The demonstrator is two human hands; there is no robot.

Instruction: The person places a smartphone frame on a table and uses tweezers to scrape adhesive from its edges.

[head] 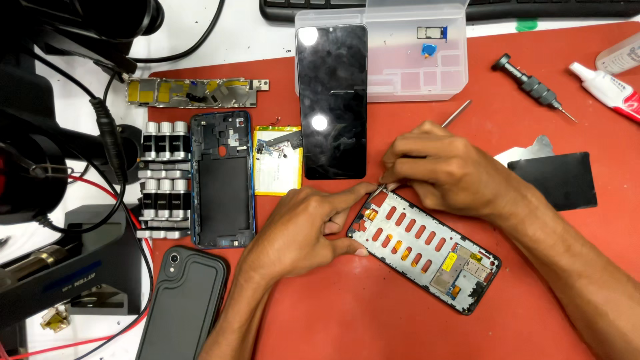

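While a red work mat (373,320) spreads under everything, its lower middle is left bare, giving room below the hands. A dark glass screen panel (332,100) is laid upright near the top, overlapping a clear parts box (413,73). The opened phone frame (423,250) is set tilted at centre. It is pinned at its upper-left end by the left hand (300,230), fingers narrowly pinched. A thin metal tool (455,115) is gripped by the right hand (440,167), touching that same edge.
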